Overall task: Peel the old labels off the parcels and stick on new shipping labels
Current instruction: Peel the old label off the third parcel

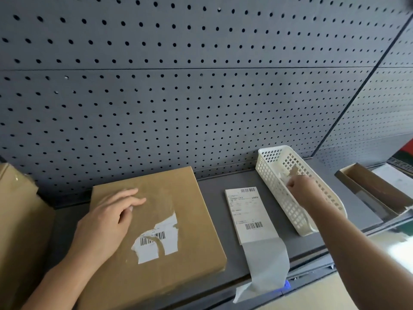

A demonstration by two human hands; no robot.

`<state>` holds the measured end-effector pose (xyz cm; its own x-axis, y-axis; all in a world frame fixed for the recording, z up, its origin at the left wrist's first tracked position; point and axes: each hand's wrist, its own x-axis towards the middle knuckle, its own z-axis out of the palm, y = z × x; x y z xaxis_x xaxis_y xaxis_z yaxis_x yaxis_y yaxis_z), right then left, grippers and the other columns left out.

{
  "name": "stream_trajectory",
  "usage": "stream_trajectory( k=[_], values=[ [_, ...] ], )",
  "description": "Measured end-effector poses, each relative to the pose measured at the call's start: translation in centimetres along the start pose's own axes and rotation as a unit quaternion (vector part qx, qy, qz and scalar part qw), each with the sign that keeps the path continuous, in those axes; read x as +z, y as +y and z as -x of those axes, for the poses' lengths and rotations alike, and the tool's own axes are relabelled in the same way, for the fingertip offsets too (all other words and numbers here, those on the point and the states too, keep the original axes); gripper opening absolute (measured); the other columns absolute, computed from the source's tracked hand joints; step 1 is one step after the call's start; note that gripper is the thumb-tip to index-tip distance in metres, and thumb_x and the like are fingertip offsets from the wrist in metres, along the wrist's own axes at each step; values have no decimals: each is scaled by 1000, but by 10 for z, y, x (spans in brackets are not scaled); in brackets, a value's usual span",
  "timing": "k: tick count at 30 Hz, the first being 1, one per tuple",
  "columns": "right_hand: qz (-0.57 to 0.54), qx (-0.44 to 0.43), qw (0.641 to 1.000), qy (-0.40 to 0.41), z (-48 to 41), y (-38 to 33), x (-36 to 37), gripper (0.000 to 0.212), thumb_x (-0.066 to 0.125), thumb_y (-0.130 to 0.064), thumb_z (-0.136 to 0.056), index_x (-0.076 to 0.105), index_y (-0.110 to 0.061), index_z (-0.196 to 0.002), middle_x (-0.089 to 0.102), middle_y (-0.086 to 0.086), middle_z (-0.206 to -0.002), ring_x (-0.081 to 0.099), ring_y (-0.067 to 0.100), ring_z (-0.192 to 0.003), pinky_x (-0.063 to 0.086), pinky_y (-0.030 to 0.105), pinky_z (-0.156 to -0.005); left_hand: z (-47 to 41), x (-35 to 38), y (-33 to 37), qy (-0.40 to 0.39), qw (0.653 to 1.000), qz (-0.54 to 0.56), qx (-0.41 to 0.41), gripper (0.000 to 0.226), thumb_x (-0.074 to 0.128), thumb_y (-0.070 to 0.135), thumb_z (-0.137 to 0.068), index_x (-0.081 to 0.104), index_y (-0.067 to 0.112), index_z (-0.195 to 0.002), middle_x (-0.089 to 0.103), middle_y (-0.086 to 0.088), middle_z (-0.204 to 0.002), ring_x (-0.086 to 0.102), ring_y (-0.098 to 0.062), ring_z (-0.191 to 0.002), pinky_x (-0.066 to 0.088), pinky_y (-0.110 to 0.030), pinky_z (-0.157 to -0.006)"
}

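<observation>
One parcel [156,220]: on grey shelf [223,182]; left hand [107,220] rests flat on it, fingers relaxed.
Old label [158,240]: half torn, remnant stuck near front.
New shipping label [248,213]: just right, liner [266,260] overhanging edge.
Right hand [301,186]: in white basket [270,166], pinching torn scrap [290,173].
Risk: remnant may shred; snagged liner could drag new label off.

Grey shelf [212,198] with cardboard parcel [190,253], label sheet [248,213], white basket [290,211].

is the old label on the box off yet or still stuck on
Partly off: torn white remnants of the old label, barcode showing, cling to the top of the parcel.
</observation>
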<state>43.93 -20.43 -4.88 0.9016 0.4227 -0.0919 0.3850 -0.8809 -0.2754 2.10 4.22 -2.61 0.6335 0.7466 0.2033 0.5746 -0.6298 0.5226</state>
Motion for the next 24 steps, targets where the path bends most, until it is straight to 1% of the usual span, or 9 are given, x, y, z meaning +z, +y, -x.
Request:
stream_trajectory(
  k=[3,6,11,12,14,16,19,22,24],
  values=[
    [28,-12,999,22,-6,2,7,26,45,-2,-88,61,-7,-68,64,8,-65,56,19,-55,44,28,-47,0,-1,2,1,1000,2,3,37,55,16,-97,69,49,-107,51,37,-129,45,8,-118,47,-30,-75],
    [22,-28,998,45,-7,1,8,19,44,-4,-93,59,-8,-81,65,9,-72,62,24,-65,56,38,-61,1,-1,1,-1,1000,2,5,38,55,15,-97,68,49,-107,51,36,-129,45,7,-120,46,-29,-76],
    [64,-47,996,49,-13,10,11,18,48,-7,-91,61,-10,-78,61,3,-63,59,20,-58,56,37,-56,0,-2,4,-3,1000,4,2,38,53,16,-98,68,49,-108,50,38,-129,43,8,-121,47,-30,-76],
    [65,-46,995,59,-15,13,14,16,48,-7,-90,62,-6,-81,60,2,-61,58,19,-56,56,37,-54,0,-2,4,-3,1000,4,1,37,53,17,-98,68,49,-108,49,38,-129,43,8,-122,47,-30,-76],
    [67,-58,993,82,-21,20,21,19,49,-3,-89,65,5,-96,60,4,-61,57,21,-55,52,35,-50,0,-2,4,-4,1000,4,0,37,53,17,-99,68,49,-109,49,38,-129,43,8,-122,48,-31,-78],
    [74,-79,989,99,-22,22,22,23,53,1,-88,69,6,-105,61,8,-68,57,26,-62,52,35,-57,0,-2,4,-4,1000,2,0,37,53,17,-99,69,48,-110,49,38,-129,41,10,-122,49,-32,-81],
    [92,-86,989,81,-15,21,18,21,53,-14,-96,73,-10,-99,63,12,-87,60,32,-81,48,35,-67,1,-2,4,-4,1000,1,1,37,53,17,-99,69,48,-111,48,38,-129,41,10,-124,48,-30,-84],
    [89,-91,990,60,-14,21,19,23,52,-20,-98,71,-11,-108,64,18,-105,60,37,-96,46,38,-75,1,-3,2,-4,1000,4,1,36,52,17,-99,69,47,-111,48,38,-129,41,9,-125,48,-29,-84],
    [62,-99,991,59,-11,21,18,21,53,-16,-98,72,-11,-107,62,19,-104,59,37,-97,44,38,-76,1,-2,1,-4,1000,5,2,36,52,17,-99,69,47,-111,48,38,-129,42,9,-125,49,-31,-83]
  ],
)
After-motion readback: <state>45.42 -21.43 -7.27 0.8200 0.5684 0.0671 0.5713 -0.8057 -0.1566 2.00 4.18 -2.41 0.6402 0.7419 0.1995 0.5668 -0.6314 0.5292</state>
